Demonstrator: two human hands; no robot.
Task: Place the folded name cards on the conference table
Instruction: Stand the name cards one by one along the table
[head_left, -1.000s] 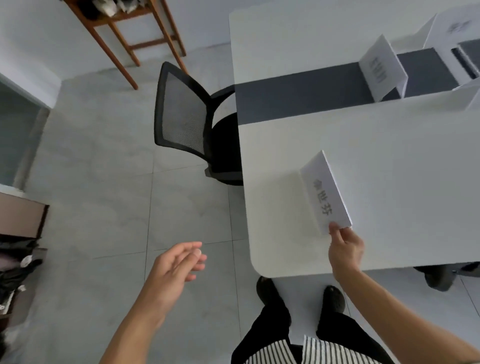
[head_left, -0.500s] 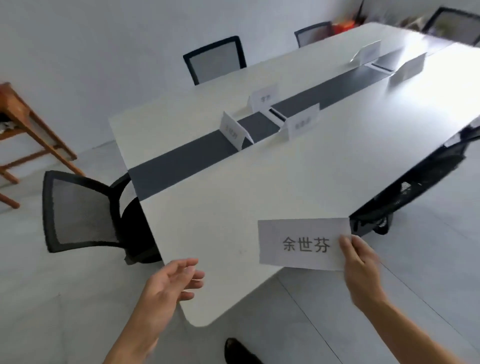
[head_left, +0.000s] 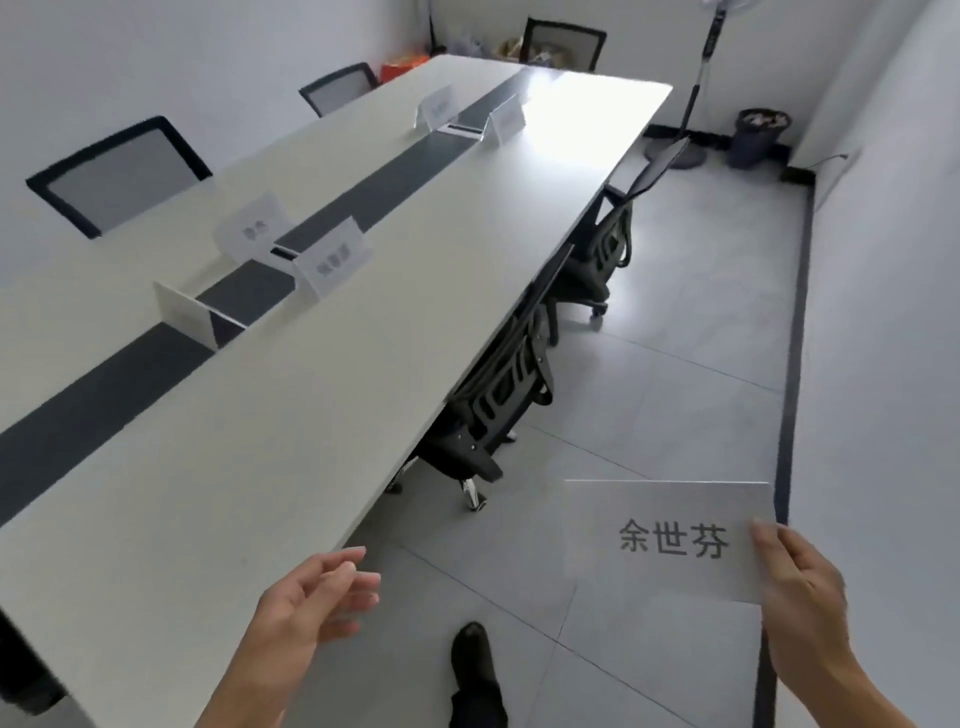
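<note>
White-walled meeting room with a grey tiled floor. Long white conference table (head_left: 311, 415) with a dark centre strip runs away on the left, and standing name cards (head_left: 332, 257) sit along the strip. The right hand (head_left: 800, 587) pinches the right edge of the held name card (head_left: 660, 540), printed face to the camera, over the floor beside the table. The left hand (head_left: 311, 603) hangs relaxed, fingers spread, holding nothing. The card looks like thin paper, so it is probably light and floppy; a grip near the fold would likely steady it.
</note>
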